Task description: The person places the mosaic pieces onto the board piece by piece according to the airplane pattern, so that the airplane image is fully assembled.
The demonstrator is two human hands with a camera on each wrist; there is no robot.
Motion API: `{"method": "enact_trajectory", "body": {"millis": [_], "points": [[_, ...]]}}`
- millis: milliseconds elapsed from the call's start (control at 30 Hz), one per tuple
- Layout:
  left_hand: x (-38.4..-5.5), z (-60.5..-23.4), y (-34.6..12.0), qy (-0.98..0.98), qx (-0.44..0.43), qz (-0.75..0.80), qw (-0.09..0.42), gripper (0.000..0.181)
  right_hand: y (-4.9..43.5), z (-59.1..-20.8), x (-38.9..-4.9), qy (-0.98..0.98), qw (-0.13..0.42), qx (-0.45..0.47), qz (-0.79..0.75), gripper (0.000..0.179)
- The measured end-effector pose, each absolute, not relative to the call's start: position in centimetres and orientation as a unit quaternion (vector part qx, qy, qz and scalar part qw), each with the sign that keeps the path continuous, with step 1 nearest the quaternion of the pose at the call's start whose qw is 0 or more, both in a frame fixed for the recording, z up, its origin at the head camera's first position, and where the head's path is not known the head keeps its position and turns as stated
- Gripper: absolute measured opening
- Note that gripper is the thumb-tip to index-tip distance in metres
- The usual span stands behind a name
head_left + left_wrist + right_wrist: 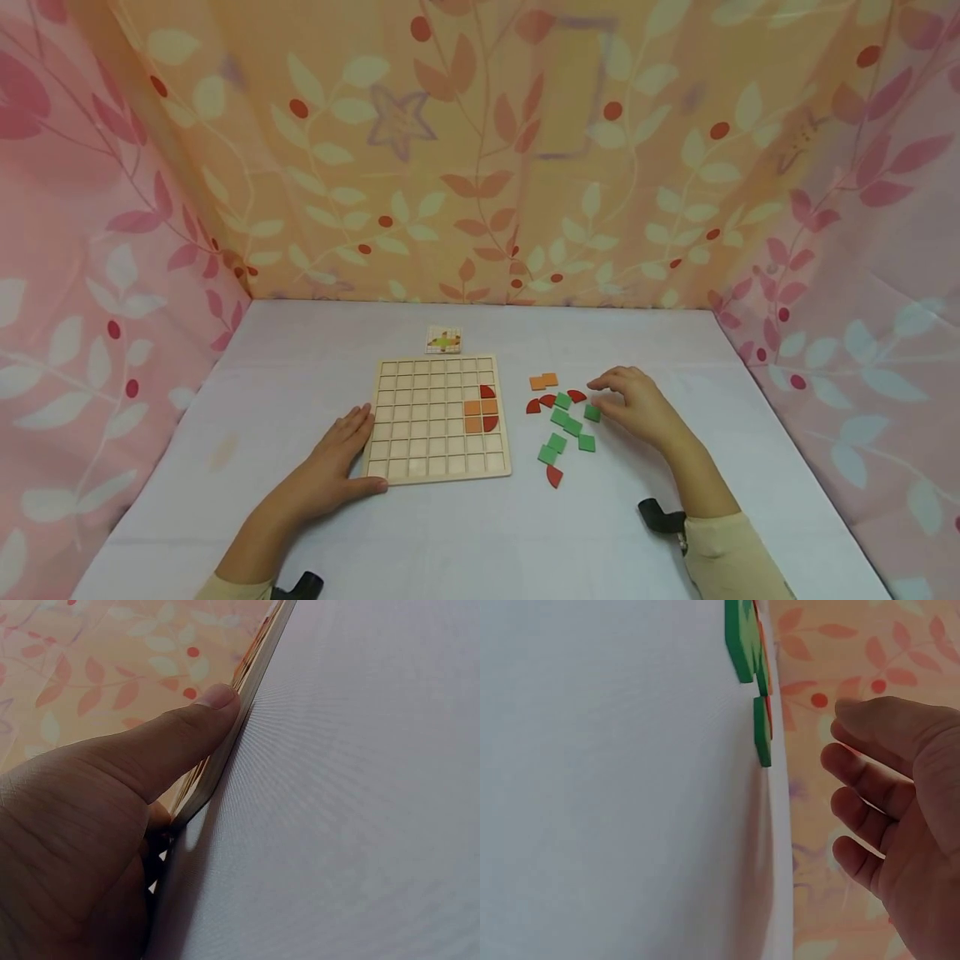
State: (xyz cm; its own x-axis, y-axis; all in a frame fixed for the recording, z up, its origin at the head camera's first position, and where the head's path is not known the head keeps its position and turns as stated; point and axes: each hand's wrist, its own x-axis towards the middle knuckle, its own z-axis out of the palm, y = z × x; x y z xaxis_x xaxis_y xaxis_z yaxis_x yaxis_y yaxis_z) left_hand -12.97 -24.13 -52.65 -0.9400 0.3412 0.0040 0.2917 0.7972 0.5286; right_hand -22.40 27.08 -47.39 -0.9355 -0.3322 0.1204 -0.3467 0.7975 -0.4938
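Observation:
A square wooden grid board (420,483) lies on the table, with two red quarter-circle tiles (491,424) and three orange square tiles (472,408) in cells near its right side. My left hand (330,462) rests at the board's near left corner. Its fingers lie along the left edge, and the thumb presses on the near edge, as the left wrist view shows. My right hand (637,404) hovers beside the loose tiles with relaxed, bent fingers and nothing between them. Closest to its fingertips are a green square tile (592,413) and a red quarter-circle tile (576,396).
Several green square tiles (572,427) and red quarter-circles (554,477) lie scattered right of the board. Two loose orange squares (551,379) sit behind them. A small pattern card (444,340) lies beyond the board. Patterned curtains (480,150) enclose the white table (300,350).

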Motion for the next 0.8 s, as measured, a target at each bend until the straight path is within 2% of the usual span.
{"method": "enact_trajectory", "body": {"millis": [400, 800], "points": [[-13.1, -52.5, -24.3, 0.946, 0.169, 0.274, 0.04, 0.115, 28.5, -50.1, -22.6, -0.942, -0.014, 0.191, 0.276, 0.033], [-12.9, -52.7, -24.2, 0.944, 0.166, 0.282, 0.046, 0.115, 28.3, -50.5, -22.3, -0.946, 0.0, 0.205, 0.25, 0.03]]}}
